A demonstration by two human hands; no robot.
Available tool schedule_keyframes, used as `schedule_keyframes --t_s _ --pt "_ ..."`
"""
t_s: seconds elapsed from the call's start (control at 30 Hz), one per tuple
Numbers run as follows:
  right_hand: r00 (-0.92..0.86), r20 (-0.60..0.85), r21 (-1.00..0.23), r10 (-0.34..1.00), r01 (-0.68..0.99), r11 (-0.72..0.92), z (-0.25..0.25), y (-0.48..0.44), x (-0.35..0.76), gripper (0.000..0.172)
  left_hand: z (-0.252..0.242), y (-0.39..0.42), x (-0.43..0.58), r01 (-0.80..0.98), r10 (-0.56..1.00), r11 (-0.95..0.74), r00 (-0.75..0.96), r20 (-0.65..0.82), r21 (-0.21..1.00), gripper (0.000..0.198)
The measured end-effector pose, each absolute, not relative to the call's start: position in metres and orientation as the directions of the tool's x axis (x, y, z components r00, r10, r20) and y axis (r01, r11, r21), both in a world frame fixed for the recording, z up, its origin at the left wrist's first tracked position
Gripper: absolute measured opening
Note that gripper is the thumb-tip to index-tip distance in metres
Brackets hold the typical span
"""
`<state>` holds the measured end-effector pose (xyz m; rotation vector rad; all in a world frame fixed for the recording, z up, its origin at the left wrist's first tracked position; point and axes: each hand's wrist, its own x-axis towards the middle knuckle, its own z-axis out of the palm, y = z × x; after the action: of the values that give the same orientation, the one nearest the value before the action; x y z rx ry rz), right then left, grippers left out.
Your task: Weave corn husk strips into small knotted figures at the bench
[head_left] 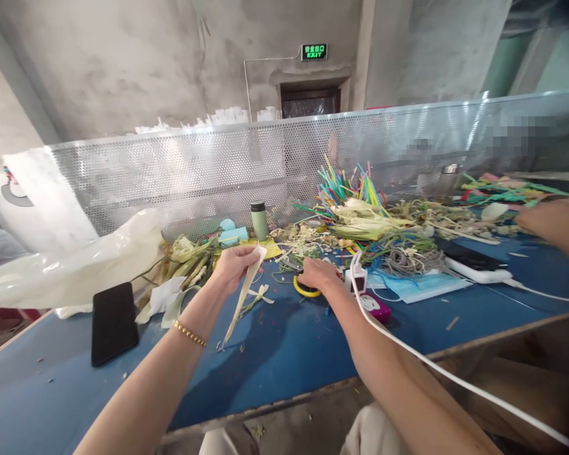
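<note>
My left hand [237, 266], with a gold bead bracelet on its wrist, pinches the upper end of a long pale husk strip [243, 296] that hangs down to the blue table. Closed over a pair of scissors with yellow-and-black handles [305, 288] is my right hand [317, 274]; the blades point away and are partly hidden among scraps. Between the hands lie a few green and pale husk bits [256, 299]. Behind them stands a green bottle with a dark lid [258, 221].
A black phone [114, 323] lies at the left on the table [284, 360]. Husks, colored stems [346, 189], a mask [427, 287], and a white cable [422, 357] are at the right, near another person's hand [550, 218]. A perforated metal screen [208, 170] stands behind.
</note>
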<state>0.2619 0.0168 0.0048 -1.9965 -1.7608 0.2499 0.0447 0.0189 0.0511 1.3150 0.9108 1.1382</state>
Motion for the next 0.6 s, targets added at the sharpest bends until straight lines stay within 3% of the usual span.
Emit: schedule_keyframes --t_s 0.13,0.2,0.27,0.3,0.33,0.4,0.6 --pt "0.178 0.208 -0.351 0.962 0.931 -0.096 0.016 0.008 0.255 0.014 0.041 -0.001 0.036 -0.09 0.956 -0.166 0.23 0.183 0.982 0.029" --pt "0.13 0.269 -0.342 0.954 0.939 -0.032 0.023 0.004 0.248 0.01 0.036 -0.003 0.036 -0.083 0.957 -0.202 0.193 0.215 0.976 0.029" --pt "0.039 0.339 -0.356 0.94 0.93 0.09 0.029 0.001 0.236 0.02 0.03 -0.002 0.038 -0.078 0.957 -0.226 0.168 0.236 0.971 0.028" --pt "-0.026 0.368 -0.385 0.93 0.906 0.178 0.03 0.0 0.229 0.03 0.028 -0.001 0.04 -0.072 0.955 -0.235 0.166 0.244 0.969 0.028" --pt "-0.125 0.411 -0.488 0.903 0.807 0.333 0.031 0.0 0.222 0.037 0.025 0.001 0.042 -0.064 0.953 -0.241 0.171 0.249 0.968 0.028" --pt "-0.227 0.481 -0.6 0.847 0.619 0.507 0.03 0.0 0.209 0.038 0.022 0.002 0.044 -0.053 0.949 -0.241 0.197 0.247 0.969 0.028" --pt "-0.084 0.554 -0.675 0.828 0.536 0.506 0.026 0.003 0.203 0.029 0.024 -0.001 0.036 0.095 0.924 -0.266 0.31 0.225 0.959 0.017"
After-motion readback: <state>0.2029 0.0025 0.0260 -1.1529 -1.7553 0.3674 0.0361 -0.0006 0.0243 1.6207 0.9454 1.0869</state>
